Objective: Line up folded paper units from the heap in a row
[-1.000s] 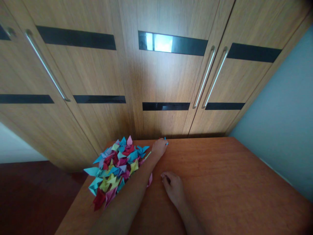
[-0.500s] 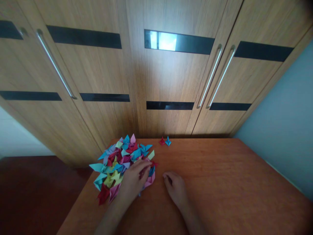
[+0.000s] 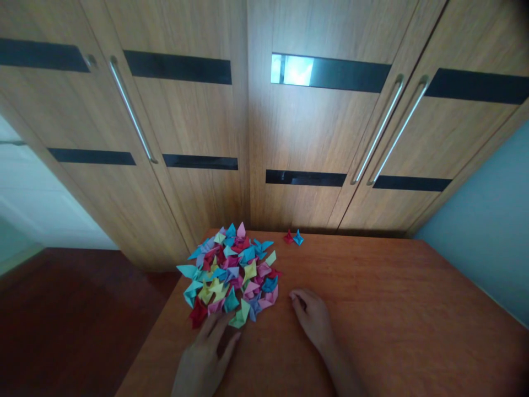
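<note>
A heap of folded origami paper pieces (image 3: 231,274) in pink, red, blue, green, yellow and purple lies on the left of the table. My left hand (image 3: 205,353) is at the heap's near edge, fingers apart and holding nothing. Its fingertips are close to a light green piece (image 3: 241,315) and a dark red piece (image 3: 199,313); whether they touch, I cannot tell. My right hand (image 3: 314,315) rests on the table to the right of the heap. Its fingers are curled in, with nothing visible in them.
A small red origami piece (image 3: 289,237) and a small blue one (image 3: 298,237) sit side by side at the back of the reddish wooden table (image 3: 384,309). Behind it stands a wooden wardrobe (image 3: 308,207). A pale wall (image 3: 487,220) borders the right side.
My left hand has drawn back from over the heap's right side to its near edge, and its fingers have spread. My right hand keeps its pose. The view has turned slightly left.
</note>
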### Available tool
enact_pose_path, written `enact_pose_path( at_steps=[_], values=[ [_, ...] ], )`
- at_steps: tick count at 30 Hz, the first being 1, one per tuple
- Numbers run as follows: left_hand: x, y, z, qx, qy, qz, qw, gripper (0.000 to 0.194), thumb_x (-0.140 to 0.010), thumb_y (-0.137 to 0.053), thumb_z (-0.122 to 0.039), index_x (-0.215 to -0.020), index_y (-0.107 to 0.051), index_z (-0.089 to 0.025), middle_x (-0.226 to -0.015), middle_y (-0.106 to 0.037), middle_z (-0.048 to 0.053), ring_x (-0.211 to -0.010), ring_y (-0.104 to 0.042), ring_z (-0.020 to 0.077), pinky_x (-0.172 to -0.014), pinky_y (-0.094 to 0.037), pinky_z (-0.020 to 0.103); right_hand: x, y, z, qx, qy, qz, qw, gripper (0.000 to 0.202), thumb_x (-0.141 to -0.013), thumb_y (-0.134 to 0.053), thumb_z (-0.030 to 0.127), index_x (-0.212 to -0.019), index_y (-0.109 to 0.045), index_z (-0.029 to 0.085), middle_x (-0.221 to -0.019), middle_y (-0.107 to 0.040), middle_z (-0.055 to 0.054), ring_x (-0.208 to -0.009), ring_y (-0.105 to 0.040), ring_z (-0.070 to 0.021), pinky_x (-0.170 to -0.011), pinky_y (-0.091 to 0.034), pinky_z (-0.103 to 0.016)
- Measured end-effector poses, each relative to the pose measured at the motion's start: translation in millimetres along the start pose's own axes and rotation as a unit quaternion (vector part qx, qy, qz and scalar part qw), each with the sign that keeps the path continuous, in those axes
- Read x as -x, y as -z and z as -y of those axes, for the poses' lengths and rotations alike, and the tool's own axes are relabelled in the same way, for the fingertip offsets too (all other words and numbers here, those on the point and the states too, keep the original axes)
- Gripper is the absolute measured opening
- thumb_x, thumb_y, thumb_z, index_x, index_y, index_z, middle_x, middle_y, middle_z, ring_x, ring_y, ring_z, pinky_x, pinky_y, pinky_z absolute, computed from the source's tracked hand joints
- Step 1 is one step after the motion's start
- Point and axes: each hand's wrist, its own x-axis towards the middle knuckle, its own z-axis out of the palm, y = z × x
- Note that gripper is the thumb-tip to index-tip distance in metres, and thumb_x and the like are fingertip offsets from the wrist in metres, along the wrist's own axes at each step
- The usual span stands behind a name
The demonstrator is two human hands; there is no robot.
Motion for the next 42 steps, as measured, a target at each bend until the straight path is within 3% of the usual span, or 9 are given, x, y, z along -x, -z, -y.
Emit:
enact_pose_path(
  at_steps=[6, 12, 18, 21, 23, 27, 31, 37, 42],
  values=[
    [-22.1, 2.8, -8.9, -0.035, 0.023, 0.084, 0.996, 0.028, -0.085, -0.047, -0.025, -0.109, -0.062, -0.027, -0.116, -0.062, 0.005, -0.095, -0.065, 0.0221, -0.075, -0.054, 0.032, 0.1, 0.8, -0.5, -0.011, -0.004, -0.004, 1.0, 0.03, -0.089, -0.038, 0.031, -0.085, -0.066, 0.021, -0.082, -0.067, -0.005, -0.074, -0.06, -0.019, -0.068, -0.045, -0.028],
    [-20.2, -6.3, -9.5, -0.036, 0.026, 0.09, 0.995, 0.032, -0.085, -0.047, -0.02, -0.113, -0.06, -0.029, -0.117, -0.063, 0.005, -0.097, -0.064, 0.022, -0.077, -0.054, 0.032, -0.4, -0.3, -1.5, -0.014, -0.007, 0.0, 1.0, 0.029, -0.089, -0.038, 0.03, -0.084, -0.065, 0.021, -0.081, -0.066, -0.005, -0.074, -0.06, -0.0191, -0.07, -0.044, -0.029],
    [-11.9, -8.8, 4.3, 0.02, -0.028, -0.024, 0.999, 0.027, -0.085, -0.048, -0.026, -0.108, -0.063, -0.028, -0.109, -0.067, 0.003, -0.095, -0.066, 0.0206, -0.08, -0.055, 0.031, -1.3, 0.5, -0.3, -0.029, -0.012, 0.0, 0.999, 0.029, -0.089, -0.04, 0.032, -0.084, -0.067, 0.021, -0.082, -0.067, -0.006, -0.075, -0.06, -0.0193, -0.069, -0.045, -0.028],
    [-14.7, 1.8, 5.9, 0.022, -0.074, -0.1, 0.992, 0.024, -0.085, -0.05, -0.03, -0.104, -0.064, -0.027, -0.103, -0.068, 0.004, -0.093, -0.066, 0.0219, -0.08, -0.056, 0.033, -1.5, 2.7, 2.7, -0.064, -0.014, 0.009, 0.998, 0.03, -0.089, -0.042, 0.036, -0.085, -0.068, 0.021, -0.082, -0.067, -0.006, -0.074, -0.06, -0.0193, -0.068, -0.044, -0.028],
    [-19.7, 11.6, 0.2, 0.034, -0.102, -0.122, 0.987, 0.023, -0.085, -0.05, -0.03, -0.103, -0.063, -0.027, -0.102, -0.068, 0.004, -0.091, -0.066, 0.021, -0.078, -0.056, 0.031, -0.7, 3.0, 5.6, -0.11, -0.02, 0.018, 0.994, 0.029, -0.088, -0.046, 0.039, -0.088, -0.068, 0.021, -0.083, -0.067, -0.006, -0.073, -0.059, -0.0189, -0.066, -0.044, -0.028],
    [-31.9, 21.8, -22.8, 0.091, -0.155, -0.1, 0.979, 0.022, -0.088, -0.046, -0.024, -0.103, -0.061, -0.025, -0.1, -0.065, 0.004, -0.088, -0.066, 0.0173, -0.075, -0.055, 0.025, 3.1, 1.8, 15.5, -0.282, -0.046, 0.06, 0.956, 0.03, -0.081, -0.058, 0.045, -0.096, -0.067, 0.021, -0.088, -0.067, -0.005, -0.077, -0.06, -0.0186, -0.068, -0.046, -0.027],
    [-41.3, 10.0, -45.1, 0.124, -0.175, -0.056, 0.975, 0.026, -0.087, -0.044, -0.016, -0.108, -0.059, -0.025, -0.102, -0.062, 0.004, -0.09, -0.064, 0.017, -0.077, -0.054, 0.027, 5.7, 3.8, 25.4, -0.419, -0.039, 0.093, 0.902, 0.032, -0.076, -0.066, 0.043, -0.099, -0.066, 0.023, -0.092, -0.066, -0.005, -0.085, -0.059, -0.019, -0.076, -0.046, -0.029],
    [-51.3, -18.1, -65.5, 0.17, -0.171, -0.004, 0.971, 0.036, -0.085, -0.043, -0.008, -0.114, -0.056, -0.026, -0.105, -0.061, 0.005, -0.094, -0.061, 0.0182, -0.082, -0.052, 0.031, 0.9, 0.5, 17.5, -0.374, -0.005, 0.033, 0.927, 0.023, -0.076, -0.067, 0.038, -0.09, -0.069, 0.021, -0.088, -0.061, -0.004, -0.077, -0.055, -0.0156, -0.068, -0.044, -0.025],
    [-56.1, -26.5, -70.9, 0.215, -0.166, 0.008, 0.963, 0.037, -0.082, -0.045, -0.007, -0.111, -0.059, -0.026, -0.106, -0.062, 0.005, -0.094, -0.061, 0.0184, -0.083, -0.051, 0.033, -2.2, -6.9, 7.9, -0.328, 0.001, 0.006, 0.945, 0.018, -0.077, -0.066, 0.037, -0.081, -0.07, 0.02, -0.088, -0.059, -0.005, -0.08, -0.054, -0.0161, -0.069, -0.044, -0.025]
  ],
)
